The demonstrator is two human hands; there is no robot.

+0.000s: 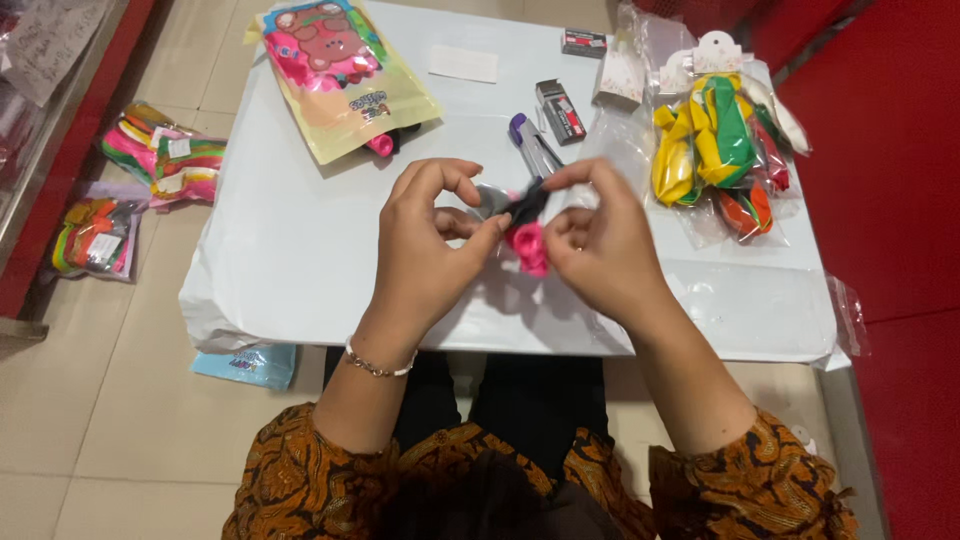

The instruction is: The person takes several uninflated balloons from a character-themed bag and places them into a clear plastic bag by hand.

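above the white table (pixel 300 240), a pink balloon (pixel 530 248) and a black balloon (pixel 527 205) are pinched between the closed fingertips of the left hand (pixel 425 240) and right hand (pixel 600 245). a balloon bag (pixel 715 150) is seen right of the hands, near a purple pen (pixel 530 140).

Head camera — looking down, close, at table (pixel 300 250).

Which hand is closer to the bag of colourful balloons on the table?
Right. The right hand sits just beside the bag of balloons, slightly below it. The left hand is farther away, on the other side of the right hand.
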